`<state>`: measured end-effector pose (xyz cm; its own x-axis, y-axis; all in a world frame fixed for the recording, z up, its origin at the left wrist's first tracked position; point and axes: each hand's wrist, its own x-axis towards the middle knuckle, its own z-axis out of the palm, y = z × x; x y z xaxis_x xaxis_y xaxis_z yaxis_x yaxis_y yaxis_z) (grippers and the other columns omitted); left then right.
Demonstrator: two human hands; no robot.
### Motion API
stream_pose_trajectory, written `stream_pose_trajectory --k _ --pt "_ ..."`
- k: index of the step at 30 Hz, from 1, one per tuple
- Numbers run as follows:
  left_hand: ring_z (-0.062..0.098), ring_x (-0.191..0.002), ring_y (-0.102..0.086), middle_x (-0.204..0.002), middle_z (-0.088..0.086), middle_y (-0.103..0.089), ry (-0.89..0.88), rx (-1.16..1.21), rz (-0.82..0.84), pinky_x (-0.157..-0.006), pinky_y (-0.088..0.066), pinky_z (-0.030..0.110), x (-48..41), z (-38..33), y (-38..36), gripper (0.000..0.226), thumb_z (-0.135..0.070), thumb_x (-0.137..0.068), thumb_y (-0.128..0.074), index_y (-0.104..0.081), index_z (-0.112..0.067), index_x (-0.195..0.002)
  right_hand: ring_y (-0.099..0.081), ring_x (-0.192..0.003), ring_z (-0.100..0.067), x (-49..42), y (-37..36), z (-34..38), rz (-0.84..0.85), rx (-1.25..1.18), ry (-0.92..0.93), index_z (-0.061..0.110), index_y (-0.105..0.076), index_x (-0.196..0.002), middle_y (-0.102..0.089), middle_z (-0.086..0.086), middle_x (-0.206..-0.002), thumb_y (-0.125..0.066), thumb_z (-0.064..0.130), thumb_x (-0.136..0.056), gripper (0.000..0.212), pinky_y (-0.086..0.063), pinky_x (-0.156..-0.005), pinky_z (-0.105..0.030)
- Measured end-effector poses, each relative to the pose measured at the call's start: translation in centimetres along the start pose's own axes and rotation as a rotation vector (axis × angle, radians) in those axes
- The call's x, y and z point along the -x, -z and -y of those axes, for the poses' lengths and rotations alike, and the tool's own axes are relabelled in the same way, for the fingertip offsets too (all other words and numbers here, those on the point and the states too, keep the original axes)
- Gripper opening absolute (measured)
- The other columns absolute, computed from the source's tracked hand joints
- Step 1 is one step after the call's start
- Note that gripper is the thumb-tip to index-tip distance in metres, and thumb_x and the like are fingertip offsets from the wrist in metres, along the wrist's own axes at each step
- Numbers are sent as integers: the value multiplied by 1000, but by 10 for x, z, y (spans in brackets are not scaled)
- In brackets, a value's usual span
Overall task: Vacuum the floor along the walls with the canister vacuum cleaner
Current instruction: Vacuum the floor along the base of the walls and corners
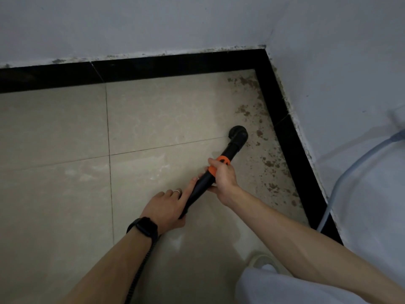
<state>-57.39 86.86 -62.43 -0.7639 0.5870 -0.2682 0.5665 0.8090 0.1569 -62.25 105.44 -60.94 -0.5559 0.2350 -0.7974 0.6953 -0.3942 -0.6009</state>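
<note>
Where the view begins, bottom right, a pale trouser leg (274, 286) and the toe of a light shoe (263, 260) stand on the beige tiled floor (65, 128). A black ribbed hose (142, 264) runs up under the left wrist, which wears a dark watch (145, 228).

Left hand (166, 205): holds the rear end of the black wand (203, 183), thumb tucked beneath, fingers lying fairly straight along the tube (ring on one finger).

Right hand (223, 178): fingers wrapped round the wand just behind its orange collar (222, 160).

The wand slants away to the right; its round black nozzle (238, 132) is down on the tile near the right-hand black skirting (289, 150), not touching it. Brown dirt specks (271, 163) lie between nozzle and skirting and on into the corner. White walls (131, 23) rise above, stained along the skirting's top edge. A pale tube (350, 170) curves down the right wall.
</note>
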Motion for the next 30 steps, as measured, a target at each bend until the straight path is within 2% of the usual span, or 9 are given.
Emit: stream_pose_trajectory --k 5,10,16,20,26,30 --pt "25 -60 -60 -83 7 -68 42 -28 -25 -52 -46 31 -18 -7 4 121 -39 -57 -77 -12 -14 -155 -66 -67 -23 -8 2 19 28 -35 3 13 -56 -94 -61 -4 -74 -63 17 -98 9 -56 -71 -39" --pt "27 -67 -63 -91 10 -68 65 -3 -62 -60 -45 35 -38 -23 5 116 -37 -67 -71 3 -17 -154 -64 -62 -20 -20 9 40 57 -16 -6 17 -56 -87 -59 -2 -71 -63 18 -97 12 -55 -76 -40" --pt "27 -57 -59 -80 9 -67 122 -29 -124 -55 -40 31 -58 -27 2 127 -37 -56 -76 2 -14 -154 -63 -63 -21 -35 13 55 91 -7 -9 14 -56 -89 -59 -2 -69 -63 18 -97 11 -56 -84 -44" --pt "28 -69 -62 -93 10 -68 116 -18 -126 -62 -39 32 -71 -26 3 119 -36 -69 -71 12 -17 -152 -64 -63 -22 -44 9 67 106 -5 -8 14 -57 -89 -61 -2 -70 -65 18 -96 12 -57 -80 -43" --pt "29 -73 -64 -95 11 -69 164 -46 -110 -69 -43 34 -98 -21 12 120 -39 -70 -70 17 -19 -150 -65 -62 -20 -63 2 91 114 17 -7 12 -58 -94 -61 -2 -72 -66 21 -96 12 -57 -77 -41" --pt "29 -89 -63 -113 11 -65 194 -60 -129 -81 -40 36 -116 -21 17 110 -37 -82 -58 31 -20 -145 -65 -64 -21 -80 -1 105 142 16 -2 12 -58 -98 -62 -2 -74 -65 22 -97 13 -57 -78 -42"
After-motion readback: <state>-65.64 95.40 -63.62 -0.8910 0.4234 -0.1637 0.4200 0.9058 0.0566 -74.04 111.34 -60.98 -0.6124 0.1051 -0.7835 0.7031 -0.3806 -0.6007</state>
